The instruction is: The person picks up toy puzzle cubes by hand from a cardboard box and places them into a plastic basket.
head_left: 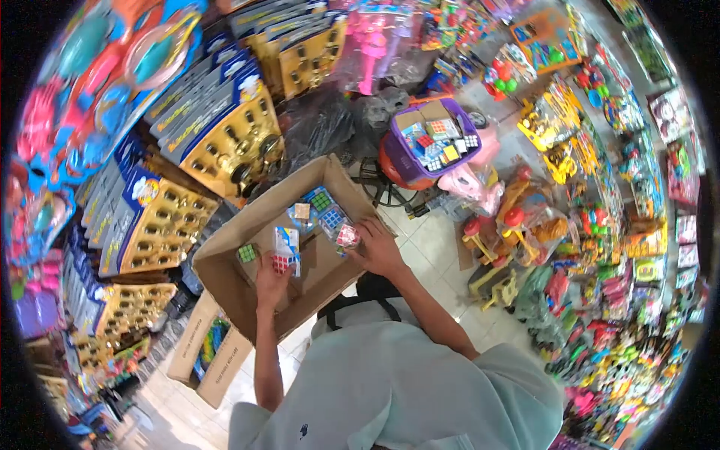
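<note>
Both hands reach into an open cardboard box [315, 289]. My left hand [273, 282] is closed on a red-and-white puzzle cube [283, 262]. Right by it lies a white-and-blue package [288, 241]; whether my fingers also grip this cannot be made out. My right hand [380, 251] has its fingers around a pink-and-white puzzle cube [347, 235] near the box's right wall. Inside the box are also a green puzzle cube [247, 253], a blue-and-white cube [332, 219], another green cube [321, 201] and a tan cube [301, 211].
A purple basket [437, 174] of puzzle cubes stands beyond the box. Carded goods [229, 142] hang at the left, and a smaller carton [229, 367] sits on the tiled floor [439, 259]. Bagged toys [525, 217] and many small toys line the right side.
</note>
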Tool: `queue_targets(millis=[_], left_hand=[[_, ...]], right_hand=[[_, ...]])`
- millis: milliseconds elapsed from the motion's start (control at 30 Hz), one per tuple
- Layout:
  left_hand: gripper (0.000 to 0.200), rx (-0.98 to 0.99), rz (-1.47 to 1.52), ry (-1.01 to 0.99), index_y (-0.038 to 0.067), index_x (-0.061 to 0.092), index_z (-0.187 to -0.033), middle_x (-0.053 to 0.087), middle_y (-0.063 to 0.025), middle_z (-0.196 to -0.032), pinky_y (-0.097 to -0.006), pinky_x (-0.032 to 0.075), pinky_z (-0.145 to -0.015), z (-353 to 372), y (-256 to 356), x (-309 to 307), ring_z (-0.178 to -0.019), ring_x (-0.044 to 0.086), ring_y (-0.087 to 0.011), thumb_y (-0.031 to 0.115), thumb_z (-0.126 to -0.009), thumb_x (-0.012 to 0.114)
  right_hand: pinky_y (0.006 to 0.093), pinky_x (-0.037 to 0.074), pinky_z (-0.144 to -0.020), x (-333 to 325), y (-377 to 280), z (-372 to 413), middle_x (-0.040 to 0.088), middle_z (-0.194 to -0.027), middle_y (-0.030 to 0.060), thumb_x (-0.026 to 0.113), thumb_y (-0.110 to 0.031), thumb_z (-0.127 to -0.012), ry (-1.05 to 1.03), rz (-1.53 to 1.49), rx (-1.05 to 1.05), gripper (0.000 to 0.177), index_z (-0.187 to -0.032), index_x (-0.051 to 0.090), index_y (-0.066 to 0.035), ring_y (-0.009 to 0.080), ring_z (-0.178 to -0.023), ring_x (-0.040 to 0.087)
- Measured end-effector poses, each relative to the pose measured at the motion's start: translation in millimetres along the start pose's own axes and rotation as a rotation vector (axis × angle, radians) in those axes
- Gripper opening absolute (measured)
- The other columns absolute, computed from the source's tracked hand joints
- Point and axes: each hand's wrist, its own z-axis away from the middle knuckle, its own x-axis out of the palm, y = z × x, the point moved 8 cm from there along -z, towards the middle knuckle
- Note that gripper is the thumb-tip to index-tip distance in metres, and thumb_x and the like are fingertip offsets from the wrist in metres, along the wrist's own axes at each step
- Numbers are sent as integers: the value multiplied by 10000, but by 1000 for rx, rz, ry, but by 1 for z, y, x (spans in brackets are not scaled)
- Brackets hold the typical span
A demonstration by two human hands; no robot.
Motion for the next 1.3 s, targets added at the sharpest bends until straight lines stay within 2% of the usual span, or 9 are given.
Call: queue_targets(millis=[100, 233, 333, 467, 667, 733, 933, 1200, 1300], left_hand=[[560, -38, 121, 113, -12, 501, -1212, 529, -112, -1036, -294, 497, -731, 22, 68, -22, -844, 587, -170, 143, -747, 771], [548, -83, 166, 185, 15, 508, -1229, 525, -82, -1099, -287, 486, -735, 37, 117, -18, -855, 566, -150, 134, -760, 766], [510, -61, 373, 272, 29, 502, -1232, 527, -77, -1113, -294, 483, -747, 38, 137, 0, -906, 549, -146, 121, -791, 741], [472, 75, 412, 321, 46, 502, -1242, 526, -60, -1102, -293, 470, -787, 24, 179, 23, -975, 522, -146, 90, -820, 709], [441, 199, 417, 234, 57, 494, -1284, 533, -64, -1134, -299, 445, -861, -10, 250, 85, -1026, 511, -150, 122, -871, 635], [433, 142, 596, 125, 57, 487, -1287, 527, -61, -1143, -306, 426, -898, -19, 285, 118, -1042, 502, -146, 124, -880, 620], [427, 232, 600, -84, 15, 475, -1282, 537, -93, -1233, -311, 392, -973, -52, 338, 211, -1127, 519, -175, 145, -895, 598], [451, 150, 584, -162, 38, 495, -1290, 535, -51, -1150, -285, 413, -911, -61, 352, 264, -1048, 499, -137, 94, -867, 642], [421, 109, 593, -86, 46, 494, -1282, 511, -6, -1099, -253, 396, -896, -88, 344, 261, -994, 495, -114, 96, -886, 627]], right_hand=[[409, 430, -963, 1, 4, -5, 538, -1188, 154, 697, -379, -783, 42, -96, -24, 526, -1156, 557, -36, 336, -1140, 511], [387, 501, -850, -16, 11, -10, 569, -1126, 146, 724, -373, -783, 114, -368, 51, 533, -1155, 561, -28, 324, -1029, 585], [357, 494, -849, -32, 30, -7, 583, -1099, 137, 758, -316, -779, 51, -750, 131, 531, -1170, 552, -20, 267, -1004, 606], [333, 494, -845, -59, 70, 3, 589, -1097, 99, 739, -248, -808, 37, -900, 155, 487, -1193, 541, -27, 201, -1002, 595], [354, 510, -821, -137, 151, 28, 574, -1089, 114, 744, -283, -804, 195, -901, 191, 518, -1192, 529, -17, 227, -989, 593], [345, 502, -821, -146, 192, 45, 568, -1116, 106, 744, -279, -807, 265, -823, 208, 506, -1188, 530, -24, 219, -992, 586], [302, 503, -801, -192, 303, 113, 580, -1129, 106, 718, -225, -838, 524, -806, 467, 497, -1243, 496, -41, 192, -977, 590], [291, 504, -799, -166, 351, 143, 590, -1116, 68, 615, -232, -926, 464, -1101, 603, 504, -1356, 421, -53, 147, -967, 585], [298, 492, -853, -167, 347, 128, 547, -1209, 81, 611, -219, -926, 327, -1093, 528, 535, -1390, 387, -75, 167, -1084, 542]])
